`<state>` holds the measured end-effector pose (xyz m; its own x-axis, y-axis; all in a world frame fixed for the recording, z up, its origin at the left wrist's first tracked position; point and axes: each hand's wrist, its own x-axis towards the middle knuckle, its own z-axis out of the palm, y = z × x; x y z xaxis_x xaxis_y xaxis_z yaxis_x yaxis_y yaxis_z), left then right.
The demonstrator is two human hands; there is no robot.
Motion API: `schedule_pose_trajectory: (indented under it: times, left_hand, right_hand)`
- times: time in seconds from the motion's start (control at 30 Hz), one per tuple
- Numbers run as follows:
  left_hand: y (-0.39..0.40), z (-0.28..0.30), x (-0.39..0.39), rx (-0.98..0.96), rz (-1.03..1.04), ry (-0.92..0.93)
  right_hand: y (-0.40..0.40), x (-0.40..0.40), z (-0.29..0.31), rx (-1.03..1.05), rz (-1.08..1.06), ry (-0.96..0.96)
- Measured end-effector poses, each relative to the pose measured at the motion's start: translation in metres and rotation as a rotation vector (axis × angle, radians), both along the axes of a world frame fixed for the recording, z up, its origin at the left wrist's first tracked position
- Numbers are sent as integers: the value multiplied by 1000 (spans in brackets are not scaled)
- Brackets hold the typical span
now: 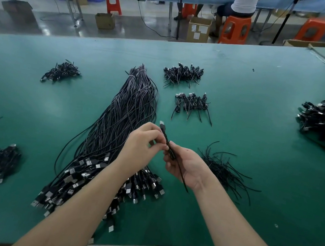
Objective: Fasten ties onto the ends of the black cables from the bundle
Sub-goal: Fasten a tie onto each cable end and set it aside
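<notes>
Both hands meet just below the middle. The right hand point(185, 165) curls its fingers around a folded black cable point(171, 152), keeping it steady. The left hand point(142, 145) pinches the tie point(167, 143), probably to twist it tight. The big bundle point(114, 137) lies at nine o'clock from the hands, with loose ties point(224, 168) at three o'clock, within easy reach.
</notes>
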<state>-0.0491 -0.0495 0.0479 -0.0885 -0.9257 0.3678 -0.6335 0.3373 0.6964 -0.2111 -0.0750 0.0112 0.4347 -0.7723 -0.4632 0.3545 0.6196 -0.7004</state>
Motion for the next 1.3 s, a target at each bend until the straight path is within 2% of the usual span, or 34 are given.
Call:
schedule_pose_trajectory:
  times: [0.17, 0.27, 0.43, 0.57, 0.7, 0.83, 0.9, 1.13, 1.3]
  left_hand:
    - [3, -10, -10, -159, 145, -92]
    - [8, -14, -20, -171, 216, -94]
    - [16, -16, -38, 7, 251, 138]
    - [13, -11, -40, 63, 321, 308]
    - [10, -8, -33, 175, 302, 439]
    - [6, 0, -19, 413, 255, 584]
    - [5, 4, -13, 464, 245, 556]
    - [6, 14, -3, 460, 167, 327]
    - [6, 17, 0, 471, 120, 336]
  right_hand:
    - [1, 6, 8, -39, -100, -28]
    - [0, 10, 9, -74, -169, -92]
    - [3, 11, 5, -194, -302, -112]
    - [6, 14, 4, -244, -343, -111]
    - [7, 12, 6, -238, -309, -113]
    - [6, 3, 6, -244, -232, -28]
    - [5, -1, 6, -241, -182, -28]
    - [3, -8, 9, -258, -66, -25]
    - [4, -12, 12, -212, 19, -77]
